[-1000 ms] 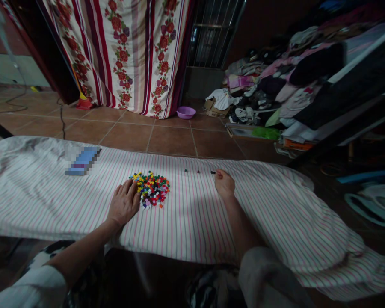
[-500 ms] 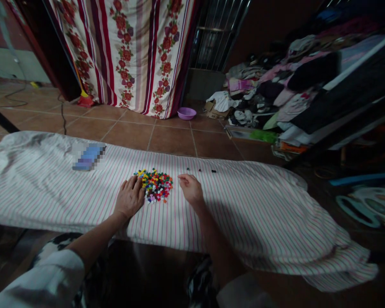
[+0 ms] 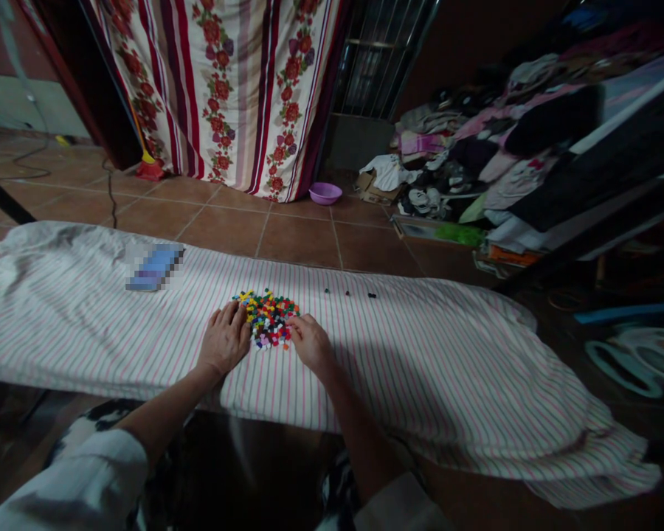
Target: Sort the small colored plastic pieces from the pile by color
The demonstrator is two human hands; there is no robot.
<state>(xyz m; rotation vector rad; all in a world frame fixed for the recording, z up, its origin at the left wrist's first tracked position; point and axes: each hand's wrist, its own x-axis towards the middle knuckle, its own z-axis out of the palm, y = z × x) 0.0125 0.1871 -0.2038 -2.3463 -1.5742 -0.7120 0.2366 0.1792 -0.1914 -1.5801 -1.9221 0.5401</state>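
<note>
A pile of small, bright, many-coloured cube-like pieces lies on a striped cloth. My left hand rests flat against the pile's left side, palm down and fingers stretched out. At the right side of the pile is my right hand, its thumb and fingertips pinched together over the pieces. Whatever may be in that pinch is too small to make out. Right of the pile, a few dark pieces sit apart in a loose row: a single one, another and a small cluster.
A blurred blue flat object lies on the cloth at the left. Beyond the cloth are a tiled floor, a purple basin, a floral curtain and a broom. Heaped clothes fill the right back.
My right hand has moved left and slightly down, from beside the pile to its right edge. My left hand has stayed in place. The view has shifted a little.
</note>
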